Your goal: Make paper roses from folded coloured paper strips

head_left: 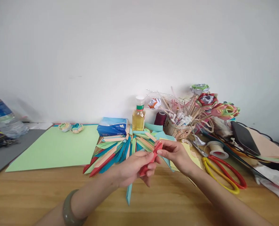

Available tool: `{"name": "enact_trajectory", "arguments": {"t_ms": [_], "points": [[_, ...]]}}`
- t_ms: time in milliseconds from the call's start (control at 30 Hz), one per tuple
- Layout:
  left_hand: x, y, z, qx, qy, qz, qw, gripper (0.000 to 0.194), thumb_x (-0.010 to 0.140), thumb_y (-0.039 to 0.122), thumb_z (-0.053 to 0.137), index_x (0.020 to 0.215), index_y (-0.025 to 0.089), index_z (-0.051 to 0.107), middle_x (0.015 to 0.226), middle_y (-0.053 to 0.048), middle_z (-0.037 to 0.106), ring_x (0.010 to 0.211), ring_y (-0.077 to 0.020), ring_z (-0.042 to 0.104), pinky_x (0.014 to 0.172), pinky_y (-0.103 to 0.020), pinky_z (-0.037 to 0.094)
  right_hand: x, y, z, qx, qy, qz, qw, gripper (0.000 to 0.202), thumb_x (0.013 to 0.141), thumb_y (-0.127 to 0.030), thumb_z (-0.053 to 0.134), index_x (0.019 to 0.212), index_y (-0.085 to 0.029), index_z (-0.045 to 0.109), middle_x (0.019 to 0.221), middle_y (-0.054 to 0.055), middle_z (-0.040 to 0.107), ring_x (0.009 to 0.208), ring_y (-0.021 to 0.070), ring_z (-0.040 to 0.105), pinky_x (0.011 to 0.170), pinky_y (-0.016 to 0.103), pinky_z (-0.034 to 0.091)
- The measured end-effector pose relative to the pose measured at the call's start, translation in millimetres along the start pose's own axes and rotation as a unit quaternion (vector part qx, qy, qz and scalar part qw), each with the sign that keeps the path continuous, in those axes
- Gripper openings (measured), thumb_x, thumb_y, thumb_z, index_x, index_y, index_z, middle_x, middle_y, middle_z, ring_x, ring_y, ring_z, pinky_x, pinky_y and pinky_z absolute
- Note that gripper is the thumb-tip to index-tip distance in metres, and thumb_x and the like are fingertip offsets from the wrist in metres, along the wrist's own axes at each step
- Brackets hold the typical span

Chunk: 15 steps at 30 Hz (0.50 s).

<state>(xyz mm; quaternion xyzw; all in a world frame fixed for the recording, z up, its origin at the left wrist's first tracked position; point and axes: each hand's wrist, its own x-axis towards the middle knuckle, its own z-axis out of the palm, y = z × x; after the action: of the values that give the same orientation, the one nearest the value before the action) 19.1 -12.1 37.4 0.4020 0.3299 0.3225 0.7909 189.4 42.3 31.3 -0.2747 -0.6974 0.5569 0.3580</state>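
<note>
Left hand (132, 169): fingers curled shut around the lower end of a folded red paper strip (151, 158).
Right hand (174, 152): thumb and forefinger pinched together on the strip's upper end.
Strip: slanted between both hands, above the wooden table (36, 197).
Beyond the fingertips: a fan of folded coloured strips (116, 150).
Right of the right hand: scissors (221, 171).
</note>
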Motion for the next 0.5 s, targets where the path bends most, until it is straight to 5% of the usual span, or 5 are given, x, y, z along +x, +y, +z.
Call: {"name": "enact_trajectory", "arguments": {"t_ms": [200,367,433,500], "points": [[-2,-3,5.1,-0.008,-0.003,-0.017,1.000,0.031,0.082,0.047,0.052,0.080,0.016,0.049,0.062,0.007,0.027,0.045,-0.0024,0.021,0.040,-0.016,0.012,-3,-1,0,-0.019,0.003,0.003,1.000,0.022,0.072,-0.038,0.068,0.075,-0.016,0.065,0.076,0.001,0.063,0.074,0.0145,0.058,0.073,0.028,0.047],[-1,-11,7.0,0.016,-0.007,-0.032,0.999,0.032,0.082,0.048,0.051,0.078,0.017,0.045,0.061,0.007,0.027,0.046,-0.0030,0.019,0.043,-0.019,0.010,-24,-13,-27,-0.159,0.056,0.042,0.985,0.033,0.075,-0.044,0.063,0.094,-0.018,0.066,0.094,0.007,0.069,0.085,0.0219,0.063,0.077,0.034,0.049],[0,-13,6.4,0.028,-0.004,-0.034,0.999,0.032,0.082,0.048,0.050,0.078,0.017,0.044,0.061,0.007,0.027,0.046,-0.0032,0.019,0.043,-0.019,0.010,-40,-17,-52,-0.321,0.143,0.060,0.934,0.032,0.084,-0.044,0.050,0.095,-0.019,0.066,0.093,0.009,0.069,0.084,0.0235,0.063,0.072,0.033,0.049],[1,-14,5.8,0.037,0.001,-0.036,0.999,0.032,0.082,0.049,0.050,0.078,0.017,0.044,0.062,0.007,0.027,0.046,-0.0033,0.019,0.043,-0.020,0.010,-58,-17,-82,-0.543,0.186,0.073,0.816,0.026,0.089,-0.033,0.043,0.100,-0.021,0.063,0.101,0.010,0.066,0.089,0.0256,0.061,0.068,0.033,0.048]]}}
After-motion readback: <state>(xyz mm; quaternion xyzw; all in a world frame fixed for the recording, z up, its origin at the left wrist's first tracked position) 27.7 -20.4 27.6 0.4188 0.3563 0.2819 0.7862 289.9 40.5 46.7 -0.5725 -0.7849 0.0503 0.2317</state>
